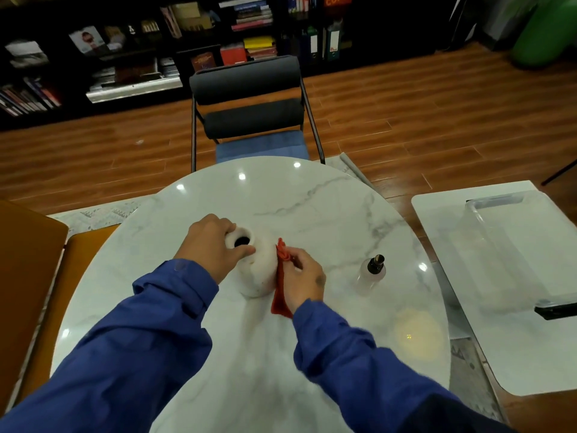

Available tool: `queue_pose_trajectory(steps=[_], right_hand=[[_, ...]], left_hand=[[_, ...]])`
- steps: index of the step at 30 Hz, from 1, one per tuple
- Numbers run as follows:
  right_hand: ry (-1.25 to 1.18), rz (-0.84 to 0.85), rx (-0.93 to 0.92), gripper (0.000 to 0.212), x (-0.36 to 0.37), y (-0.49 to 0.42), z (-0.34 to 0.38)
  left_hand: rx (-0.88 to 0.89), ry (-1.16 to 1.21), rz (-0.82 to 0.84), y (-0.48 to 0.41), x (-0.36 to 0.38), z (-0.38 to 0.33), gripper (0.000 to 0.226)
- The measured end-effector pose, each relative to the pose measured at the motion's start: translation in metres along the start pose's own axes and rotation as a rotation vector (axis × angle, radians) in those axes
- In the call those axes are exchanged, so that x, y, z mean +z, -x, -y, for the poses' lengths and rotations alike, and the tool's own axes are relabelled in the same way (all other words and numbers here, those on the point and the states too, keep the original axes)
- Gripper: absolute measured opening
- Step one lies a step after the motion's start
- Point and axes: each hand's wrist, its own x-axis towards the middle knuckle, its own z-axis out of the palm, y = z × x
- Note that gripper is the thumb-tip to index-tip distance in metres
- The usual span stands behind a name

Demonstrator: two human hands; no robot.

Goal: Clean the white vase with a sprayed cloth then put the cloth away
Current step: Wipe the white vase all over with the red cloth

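Item, wiping step: we are steadying the white vase point(257, 270), mid-table on the marble table point(327, 207), left hand point(212, 245) clasping its neck, right hand point(304, 278) pinching the red cloth point(280, 276) against its flank; next, we judge, working round, then stowing the cloth.

The left hand point(212, 245) covers the left side of the white vase point(257, 273), and the red cloth point(280, 276) hides its right side. Right of the vase, the clear box point(512, 245) is cut off by the picture's edge. The books point(253, 18) far behind the vase are too blurry to read.
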Motion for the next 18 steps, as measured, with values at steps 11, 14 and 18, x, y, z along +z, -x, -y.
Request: queue_pose_trajectory(steps=[11,14,18], right_hand=[[-0.007,0.009,-0.079,0.025,0.004,-0.010,0.001],[0.054,0.054,-0.273,0.028,-0.002,0.018,-0.003],[0.189,0.092,-0.497,0.030,0.002,0.020,-0.016]], left_hand=[[0.001,0.004,0.026,-0.004,-0.002,0.004,0.054],[-0.012,0.038,0.026,-0.005,-0.003,0.005,0.053],[-0.022,0.053,0.038,-0.007,-0.004,0.006,0.056]])
